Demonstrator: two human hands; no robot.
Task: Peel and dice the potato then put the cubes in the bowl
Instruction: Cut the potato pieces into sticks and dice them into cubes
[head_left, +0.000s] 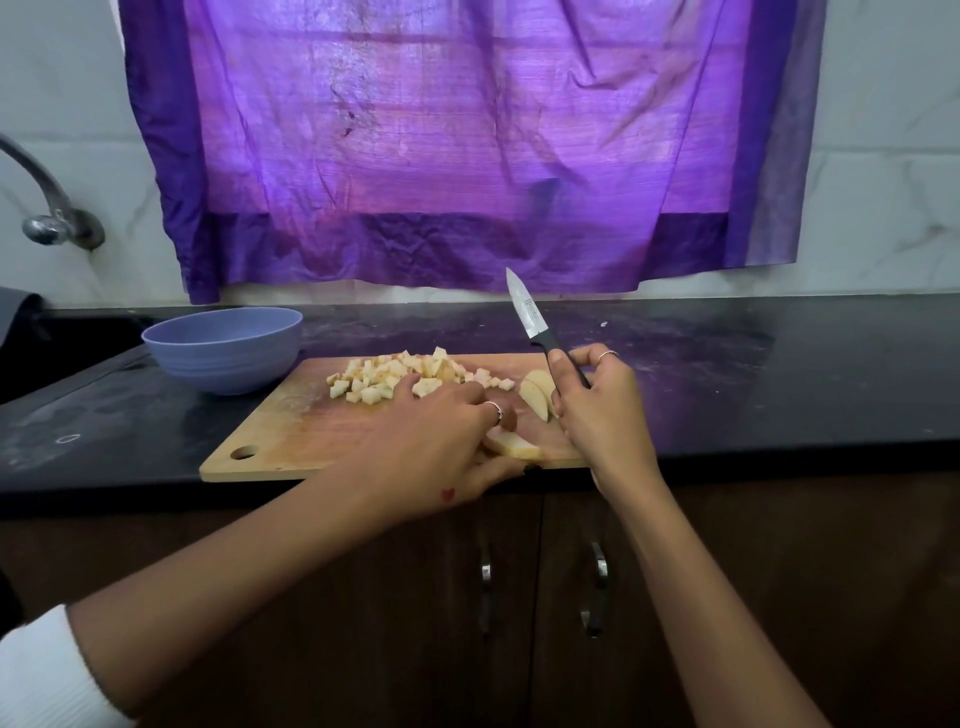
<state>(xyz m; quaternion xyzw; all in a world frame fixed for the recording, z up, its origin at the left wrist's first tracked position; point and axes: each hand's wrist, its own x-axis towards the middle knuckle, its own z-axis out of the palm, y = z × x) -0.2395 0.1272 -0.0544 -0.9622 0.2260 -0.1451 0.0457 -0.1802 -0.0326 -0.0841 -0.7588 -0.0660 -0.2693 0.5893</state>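
A wooden cutting board is lying on the dark table, its near edge close to the table's front edge. A heap of potato cubes is sitting on the far part of the board, and 2 uncut potato slices are lying just right of the heap. The left hand is resting over the board, its fingers stretching forward and touching the near side of the cubes, while a larger potato piece is lying under its thumb side; whether the thumb is pinching that piece cannot be told. The right hand is gripping the black handle of a paring knife, fingers curled round it, blade pointing up and away above the board's right end. A blue bowl is standing on the table just beyond the board's far left corner. A purple curtain is hanging behind, and a metal tap is showing at the left.
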